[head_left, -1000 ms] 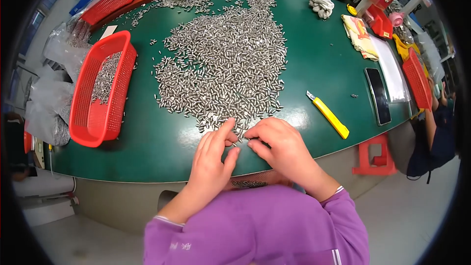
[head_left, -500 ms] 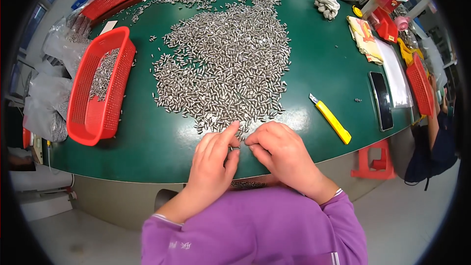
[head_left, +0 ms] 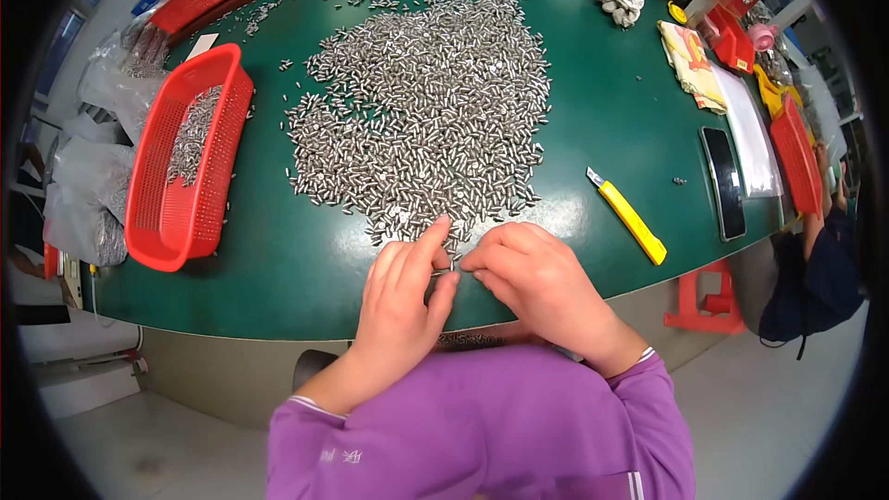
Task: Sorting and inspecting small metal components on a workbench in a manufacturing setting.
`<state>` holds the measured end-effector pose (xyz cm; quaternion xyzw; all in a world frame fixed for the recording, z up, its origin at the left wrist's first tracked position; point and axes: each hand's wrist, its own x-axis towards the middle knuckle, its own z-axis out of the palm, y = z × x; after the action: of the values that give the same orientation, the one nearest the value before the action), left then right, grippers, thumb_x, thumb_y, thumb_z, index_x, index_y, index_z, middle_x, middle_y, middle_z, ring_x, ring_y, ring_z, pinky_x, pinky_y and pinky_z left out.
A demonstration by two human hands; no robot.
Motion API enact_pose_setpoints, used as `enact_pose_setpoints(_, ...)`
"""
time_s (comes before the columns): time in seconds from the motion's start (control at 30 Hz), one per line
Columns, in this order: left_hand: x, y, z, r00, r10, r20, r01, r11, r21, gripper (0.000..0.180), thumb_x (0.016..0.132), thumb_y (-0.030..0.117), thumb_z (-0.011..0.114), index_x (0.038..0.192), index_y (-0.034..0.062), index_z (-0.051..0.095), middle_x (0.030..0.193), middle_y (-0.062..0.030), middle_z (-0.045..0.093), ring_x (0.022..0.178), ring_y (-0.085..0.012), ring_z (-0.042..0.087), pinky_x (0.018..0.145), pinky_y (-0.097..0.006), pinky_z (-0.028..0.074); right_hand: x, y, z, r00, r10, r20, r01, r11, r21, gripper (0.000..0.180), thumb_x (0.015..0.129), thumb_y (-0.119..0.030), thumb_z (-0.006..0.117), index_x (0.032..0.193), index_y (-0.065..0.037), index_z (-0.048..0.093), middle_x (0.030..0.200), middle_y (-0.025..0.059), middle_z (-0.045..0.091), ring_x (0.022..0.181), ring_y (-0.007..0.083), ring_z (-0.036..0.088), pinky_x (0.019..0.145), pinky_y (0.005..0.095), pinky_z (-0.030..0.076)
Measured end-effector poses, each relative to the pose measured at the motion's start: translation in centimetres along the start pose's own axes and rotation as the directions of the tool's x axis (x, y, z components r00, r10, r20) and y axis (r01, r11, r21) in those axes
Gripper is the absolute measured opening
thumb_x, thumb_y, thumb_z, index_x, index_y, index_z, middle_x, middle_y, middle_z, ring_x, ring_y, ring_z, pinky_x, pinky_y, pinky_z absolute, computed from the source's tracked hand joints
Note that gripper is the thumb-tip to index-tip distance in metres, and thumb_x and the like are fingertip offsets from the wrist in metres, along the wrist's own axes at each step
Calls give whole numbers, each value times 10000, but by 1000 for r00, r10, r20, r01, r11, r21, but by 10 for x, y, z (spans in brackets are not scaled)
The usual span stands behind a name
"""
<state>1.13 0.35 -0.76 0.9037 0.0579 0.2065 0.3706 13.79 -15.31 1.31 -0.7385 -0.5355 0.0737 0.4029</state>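
Observation:
A wide heap of small, silvery, pointed metal pins [head_left: 426,111] covers the middle of the green table. Both my hands are at the heap's near edge, their fingertips almost meeting. My left hand [head_left: 398,292] has its index finger stretched toward the pins, while thumb and a bent finger close on a small metal pin [head_left: 453,266]. Just right of it, my right hand [head_left: 537,273] is closed in a pinch, thumb against curled fingers. Whatever lies in that pinch is hidden by the fingers.
At the left stands a red perforated basket [head_left: 148,231] partly filled with pins. To the right lie a yellow utility knife [head_left: 632,222], a phone [head_left: 722,183] and a white glove [head_left: 618,2]. A red stool [head_left: 704,301] and another person [head_left: 824,268] are beyond the right edge.
My left thumb and fingers have shifted slightly up toward the heap, and a pin shows at the thumb tip. My right hand stays pinched in nearly the same place.

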Motion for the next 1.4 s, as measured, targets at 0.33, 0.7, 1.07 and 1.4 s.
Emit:
enact_pose_setpoints(0.33,-6,1,-9,998,-32,45,36,996,-83,701,813,-73,679,1470,19,454,1028,-89,645,951,-261,620,894,-404,479,-4,-1,9,996,23,-90,-22,1000,8,232,793,-36,738,1016,-58,674,937,98,628,894,321,614,788,421,510)
enact_pose_setpoints(0.7,-8,-5,-6,1000,-8,4,9,994,-109,722,806,-119,652,1484,6,437,1034,-109,644,935,-271,645,867,-398,512,2,-14,18,997,33,-66,-38,996,-81,261,760,-51,766,993,-55,648,945,109,586,900,319,585,800,418,495)
enact_pose_setpoints(1.07,-11,-5,-9,999,-18,-35,16,997,-73,718,823,-124,641,1494,-2,419,1011,-121,634,905,-285,633,835,-402,518,6,-12,14,999,-43,-17,42,998,-47,237,775,-17,742,992,-46,652,937,95,576,881,298,576,795,408,490)
enact_pose_setpoints(1.4,-6,-5,-7,999,6,-42,-9,997,-71,723,825,-143,623,1500,-19,394,1004,-124,627,910,-292,630,841,-409,512,6,-9,16,997,-66,-35,65,997,-32,207,784,-11,727,980,-39,665,942,97,589,901,297,591,807,406,493)
